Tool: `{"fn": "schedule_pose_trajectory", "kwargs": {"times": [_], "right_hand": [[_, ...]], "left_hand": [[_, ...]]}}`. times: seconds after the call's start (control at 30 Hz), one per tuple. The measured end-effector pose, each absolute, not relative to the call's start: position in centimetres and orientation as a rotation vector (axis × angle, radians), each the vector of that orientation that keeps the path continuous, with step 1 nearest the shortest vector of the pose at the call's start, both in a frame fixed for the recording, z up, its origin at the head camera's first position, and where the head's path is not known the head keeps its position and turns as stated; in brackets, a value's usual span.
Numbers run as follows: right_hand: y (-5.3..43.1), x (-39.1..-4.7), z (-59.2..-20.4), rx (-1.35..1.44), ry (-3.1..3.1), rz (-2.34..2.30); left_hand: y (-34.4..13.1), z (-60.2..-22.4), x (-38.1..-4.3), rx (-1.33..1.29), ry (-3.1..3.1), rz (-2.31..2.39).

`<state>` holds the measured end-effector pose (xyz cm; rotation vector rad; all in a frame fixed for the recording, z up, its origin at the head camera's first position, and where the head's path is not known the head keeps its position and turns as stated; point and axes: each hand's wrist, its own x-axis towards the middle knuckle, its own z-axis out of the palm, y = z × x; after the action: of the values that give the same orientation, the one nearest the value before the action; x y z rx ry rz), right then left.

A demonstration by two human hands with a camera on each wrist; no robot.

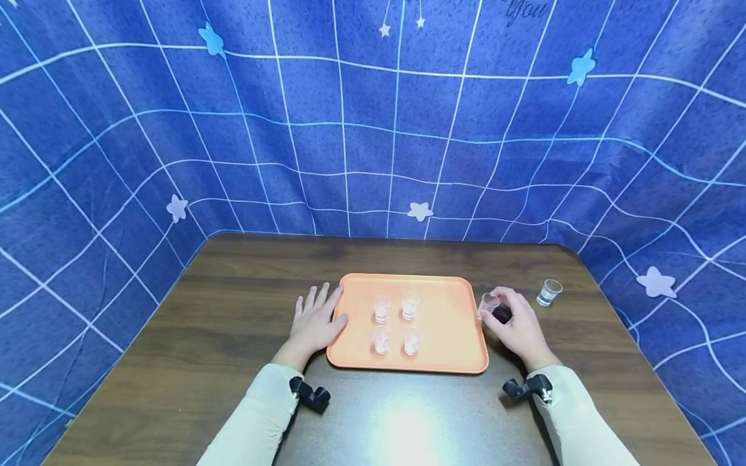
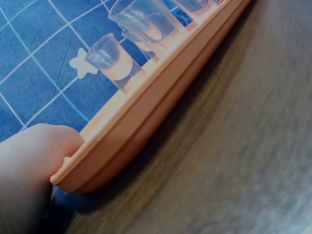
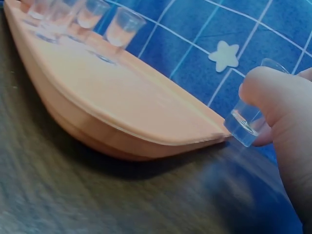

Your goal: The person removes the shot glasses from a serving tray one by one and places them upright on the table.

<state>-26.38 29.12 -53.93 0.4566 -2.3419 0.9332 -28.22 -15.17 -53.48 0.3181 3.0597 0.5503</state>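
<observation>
On an orange tray (image 1: 449,323) stand several clear shot glasses (image 1: 410,305), grouped left of its middle. My left hand (image 1: 315,323) lies at the tray's left edge with fingers straight and spread, its thumb over the rim. In the left wrist view that thumb (image 2: 61,139) touches the tray's rim. Just beside the tray's right edge, my right hand (image 1: 515,323) pinches another shot glass (image 3: 242,122) between thumb and fingers. The right wrist view shows this glass slightly tilted, its base near the tray corner. Part of the glass is hidden behind the thumb.
One more shot glass (image 1: 549,292) stands on the wooden table (image 1: 233,336), to the right beyond my right hand. A blue curtain (image 1: 373,142) with a white grid and stars hangs behind the table and along its sides.
</observation>
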Motion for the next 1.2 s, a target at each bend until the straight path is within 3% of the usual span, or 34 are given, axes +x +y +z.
{"fn": "schedule_pose_trajectory", "kwargs": {"times": [0.53,1.2], "right_hand": [[30.4,-26.9,-53.8,0.119,-2.483,0.864],[31.2,-28.6,-53.6,-0.064,-2.596,0.815]], "left_hand": [[-15.3,-53.4,-28.3,0.312,3.057,0.547],[-15.3,-53.7,-28.3,0.310,3.052,0.543]]}}
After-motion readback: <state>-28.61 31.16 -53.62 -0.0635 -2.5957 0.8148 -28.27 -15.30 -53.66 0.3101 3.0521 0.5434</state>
